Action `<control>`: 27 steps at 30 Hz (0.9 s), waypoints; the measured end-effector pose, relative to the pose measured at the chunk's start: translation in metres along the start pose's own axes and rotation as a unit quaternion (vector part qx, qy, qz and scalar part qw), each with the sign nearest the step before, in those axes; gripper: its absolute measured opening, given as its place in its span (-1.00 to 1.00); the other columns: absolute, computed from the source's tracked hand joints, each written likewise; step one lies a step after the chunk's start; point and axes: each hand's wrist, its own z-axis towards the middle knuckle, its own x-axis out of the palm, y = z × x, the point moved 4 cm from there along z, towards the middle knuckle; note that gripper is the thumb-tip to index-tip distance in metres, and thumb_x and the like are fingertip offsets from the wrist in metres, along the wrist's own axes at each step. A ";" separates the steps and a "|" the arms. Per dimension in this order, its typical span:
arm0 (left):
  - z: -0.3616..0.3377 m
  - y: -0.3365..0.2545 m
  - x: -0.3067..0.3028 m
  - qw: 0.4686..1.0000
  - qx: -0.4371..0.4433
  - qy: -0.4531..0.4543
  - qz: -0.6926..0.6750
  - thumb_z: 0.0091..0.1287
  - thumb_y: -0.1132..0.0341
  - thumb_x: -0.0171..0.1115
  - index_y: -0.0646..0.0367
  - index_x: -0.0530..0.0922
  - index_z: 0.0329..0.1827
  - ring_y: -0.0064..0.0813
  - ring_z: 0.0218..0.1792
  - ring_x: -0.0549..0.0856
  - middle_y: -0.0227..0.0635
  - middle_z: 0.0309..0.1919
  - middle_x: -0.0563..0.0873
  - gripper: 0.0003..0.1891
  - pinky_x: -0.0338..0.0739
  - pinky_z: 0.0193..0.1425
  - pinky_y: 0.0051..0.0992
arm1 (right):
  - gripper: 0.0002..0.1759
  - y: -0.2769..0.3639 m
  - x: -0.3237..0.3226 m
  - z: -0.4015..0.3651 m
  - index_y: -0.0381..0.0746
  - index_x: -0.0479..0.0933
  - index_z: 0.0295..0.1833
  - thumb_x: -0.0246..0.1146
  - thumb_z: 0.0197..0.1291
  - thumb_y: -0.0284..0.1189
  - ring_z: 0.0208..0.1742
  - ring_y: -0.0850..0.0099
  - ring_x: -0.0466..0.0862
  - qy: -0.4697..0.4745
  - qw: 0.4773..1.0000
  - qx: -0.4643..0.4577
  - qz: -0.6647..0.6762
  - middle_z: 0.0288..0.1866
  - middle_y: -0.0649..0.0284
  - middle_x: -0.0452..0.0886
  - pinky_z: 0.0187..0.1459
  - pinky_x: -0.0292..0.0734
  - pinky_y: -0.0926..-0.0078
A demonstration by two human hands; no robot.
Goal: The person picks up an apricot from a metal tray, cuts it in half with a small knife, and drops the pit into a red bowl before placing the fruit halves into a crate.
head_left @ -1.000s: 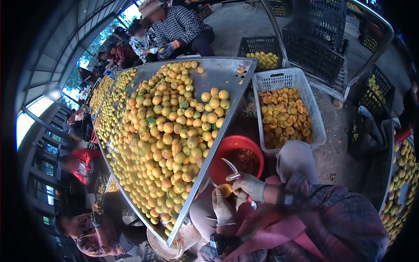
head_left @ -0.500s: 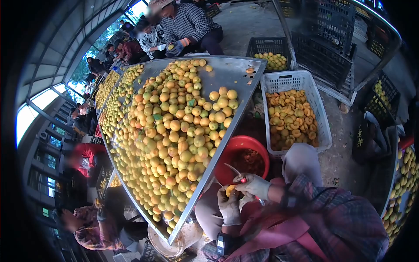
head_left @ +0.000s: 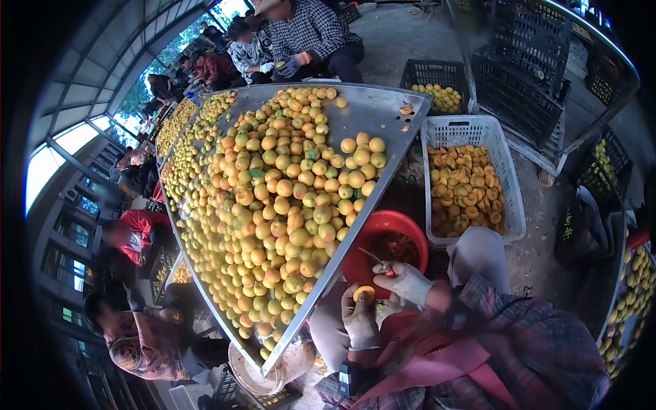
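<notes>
In my gloved left hand [head_left: 360, 320] is an apricot [head_left: 364, 294], pinched between thumb and fingers with an orange face showing. My gloved right hand [head_left: 408, 285] is closed around a small knife [head_left: 371, 257] with a thin blade and a red handle. The blade points up and left, over the near side of a red basin [head_left: 422, 239]. A gap separates the knife from the apricot. Dark reddish-brown bits lie in the basin. Beyond my left hand, a metal sorting table [head_left: 369, 109] carries a big heap of whole apricots [head_left: 273, 198].
A white crate [head_left: 509, 160] of halved apricots stands right of the basin. Behind it are black crates [head_left: 519, 89], one [head_left: 437, 72] with whole fruit. A white bucket [head_left: 256, 379] sits under the table's near corner. Co-workers [head_left: 307, 41] sit around the table.
My right hand and the knife have drawn away from the apricot, rightward and slightly up. My left hand still holds the apricot. The whole view has shifted a little.
</notes>
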 end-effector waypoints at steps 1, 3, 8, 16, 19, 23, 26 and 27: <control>-0.001 -0.001 0.008 1.000 0.006 0.021 -0.020 0.41 0.40 0.20 0.22 0.48 0.13 -0.49 -0.10 0.65 -0.26 -0.06 0.65 -0.73 0.59 0.06 -0.51 | -0.64 0.003 0.005 -0.005 -0.15 0.52 0.09 0.26 0.27 -0.20 -0.66 0.61 0.53 0.062 0.997 0.013 0.036 -0.49 0.32 0.58 -0.69 0.42 0.63; -0.008 -0.007 0.016 0.998 -0.017 0.055 -0.020 0.44 0.38 0.16 0.22 0.49 0.14 -0.46 -0.05 0.65 -0.21 0.01 0.66 -0.74 0.59 0.07 -0.48 | -0.74 0.012 0.012 -0.021 -0.18 0.53 0.01 0.24 0.29 -0.30 -0.69 0.60 0.53 0.109 0.992 0.016 0.065 -0.52 0.35 0.58 -0.70 0.44 0.68; -0.009 -0.001 0.024 0.987 -0.068 0.140 -0.028 0.48 0.31 0.13 0.25 0.42 0.28 -0.45 0.02 0.64 -0.26 0.04 0.65 -0.63 0.54 0.16 -0.48 | -0.83 -0.001 0.002 -0.017 -0.19 0.58 -0.11 0.25 0.26 -0.36 -0.68 0.57 0.56 0.118 0.993 0.025 0.006 -0.44 0.30 0.65 -0.68 0.43 0.64; -0.011 -0.001 0.019 0.988 -0.114 0.065 -0.076 0.41 0.34 0.22 0.16 0.49 0.17 -0.33 -0.03 0.65 -0.32 0.02 0.65 -0.69 0.58 0.04 -0.38 | -0.76 0.010 -0.078 -0.012 -0.16 0.59 -0.13 0.24 0.30 -0.21 -0.48 0.53 0.60 -0.082 0.928 -0.016 0.363 -0.31 0.34 0.69 -0.54 0.43 0.55; -0.008 0.006 0.010 0.988 -0.121 0.060 -0.074 0.39 0.32 0.25 0.18 0.50 0.13 -0.39 -0.11 0.67 -0.30 -0.07 0.68 -0.70 0.59 -0.01 -0.44 | -0.82 0.010 -0.120 -0.001 -0.09 0.55 -0.19 0.23 0.33 -0.22 -0.46 0.50 0.59 -0.158 0.844 -0.059 0.510 -0.30 0.37 0.68 -0.54 0.35 0.57; -0.010 0.007 0.017 0.986 -0.135 0.078 -0.066 0.39 0.32 0.25 0.17 0.51 0.12 -0.46 -0.21 0.67 -0.30 -0.16 0.70 -0.71 0.60 -0.05 -0.46 | -0.84 0.037 -0.109 0.002 -0.01 0.56 -0.12 0.30 0.27 -0.23 -0.42 0.51 0.60 -0.132 0.890 -0.016 0.436 -0.30 0.42 0.68 -0.47 0.39 0.52; -0.010 0.001 0.020 0.986 -0.133 0.086 -0.059 0.40 0.30 0.24 0.19 0.50 0.13 -0.48 -0.22 0.68 -0.31 -0.16 0.70 -0.70 0.60 -0.05 -0.46 | -0.67 0.073 -0.079 0.000 -0.07 0.55 0.12 0.28 0.26 -0.28 -0.32 0.54 0.63 -0.130 0.950 -0.079 0.272 -0.20 0.40 0.68 -0.35 0.47 0.51; -0.009 0.001 0.018 0.986 -0.129 0.082 -0.066 0.40 0.30 0.24 0.19 0.50 0.13 -0.48 -0.22 0.68 -0.31 -0.16 0.70 -0.70 0.60 -0.05 -0.46 | -0.60 0.088 -0.067 0.006 -0.11 0.51 0.20 0.27 0.25 -0.32 -0.35 0.55 0.64 -0.108 0.969 -0.088 0.206 -0.20 0.37 0.68 -0.39 0.52 0.52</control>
